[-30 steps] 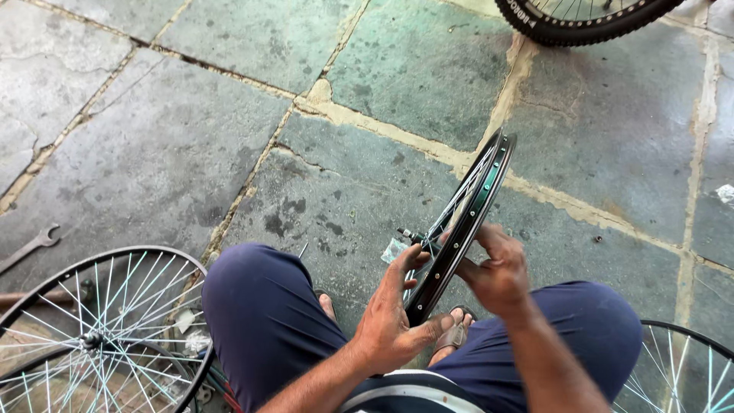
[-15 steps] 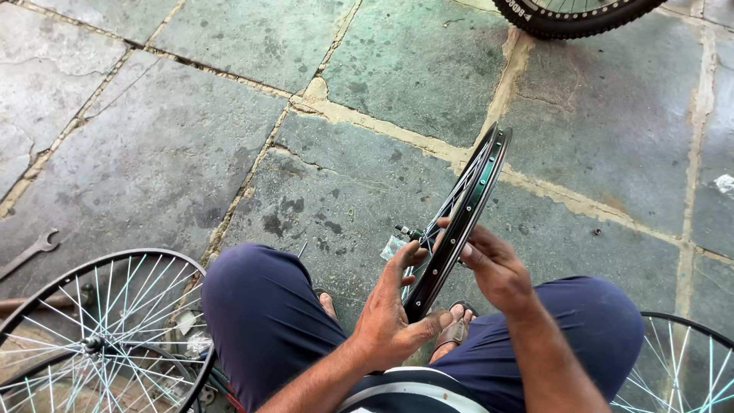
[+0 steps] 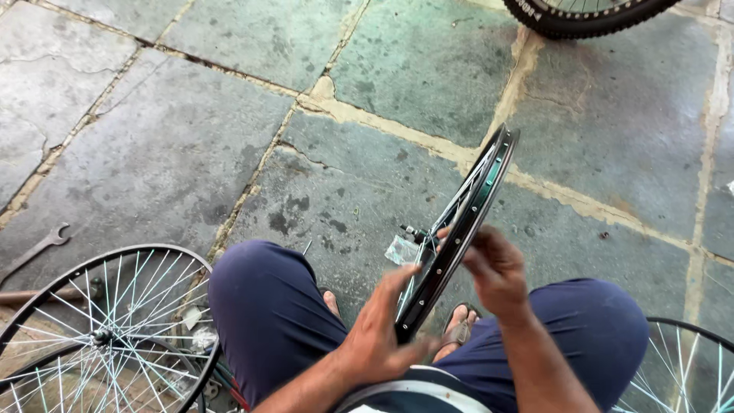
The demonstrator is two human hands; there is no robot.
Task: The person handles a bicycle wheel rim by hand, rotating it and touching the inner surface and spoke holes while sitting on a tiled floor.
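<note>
- Far left: a spanner [image 3: 34,251] lies flat on the stone floor [image 3: 153,138], well apart from both hands.
- Lower left: a bare spoked wheel [image 3: 103,329] lies on the floor just beside the person's left knee [image 3: 264,306]; hub and silver spokes are visible, no tyre.
- Left hand [image 3: 382,336]: palm set against the near edge of the rim, fingers spread fairly wide along it, pressing rather than wrapping.
- Centre: the bicycle rim [image 3: 462,222], black with a green inner strip, stands on edge and tilts away to the upper right, between the two knees. Its lower end sits by the left hand, its upper end is over the pale floor joint. The hub axle [image 3: 413,231] pokes out to the left side.
- On the floor behind the rim, near the axle: a small clear plastic packet [image 3: 399,249].
- Right hand [image 3: 497,268]: on the right face of the rim near its middle, fingers curled in narrow on the rim edge; motion blur, so the exact grip cannot be told.
- Below the hands: sandalled foot [image 3: 459,333].
- Lower right corner: part of another spoked wheel [image 3: 688,367].
- Top right: a tyred wheel [image 3: 589,15], well apart.
</note>
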